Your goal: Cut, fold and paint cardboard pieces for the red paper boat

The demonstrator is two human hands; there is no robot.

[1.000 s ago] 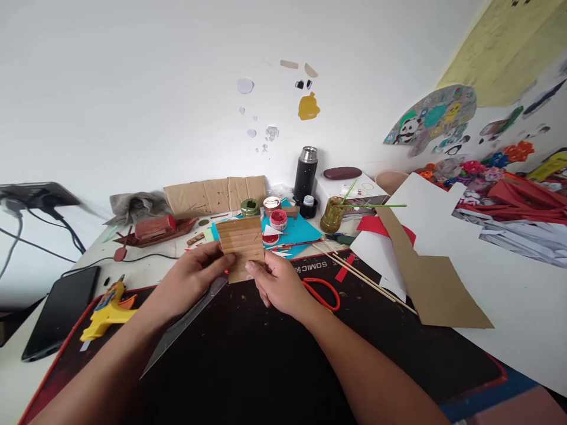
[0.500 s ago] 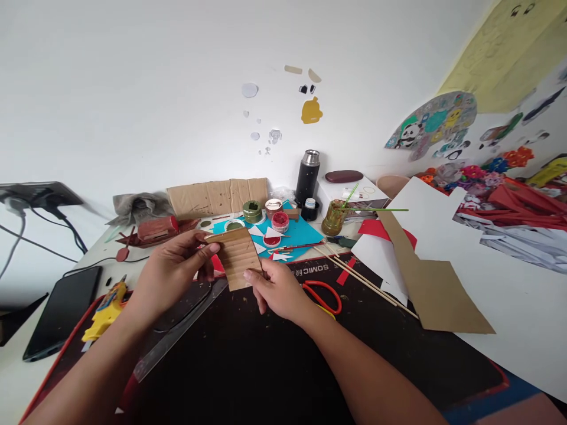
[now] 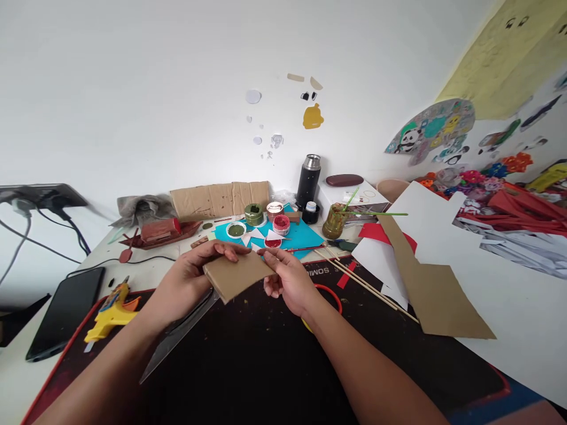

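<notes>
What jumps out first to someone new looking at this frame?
Both hands, left hand and right hand, pinch a small brown cardboard piece above the black mat. Behind it open paint pots sit on a blue sheet; a yellow glue gun lies at the mat's left edge.

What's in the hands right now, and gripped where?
Both hold one cardboard piece: left hand pinches its left edge, right hand its right edge, above the black mat.

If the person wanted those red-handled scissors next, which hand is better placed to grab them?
Probably the right hand: the red scissors lie just beside and partly under it on the black mat. The left hand, on the far side, grips the cardboard piece and could keep holding it.
</notes>
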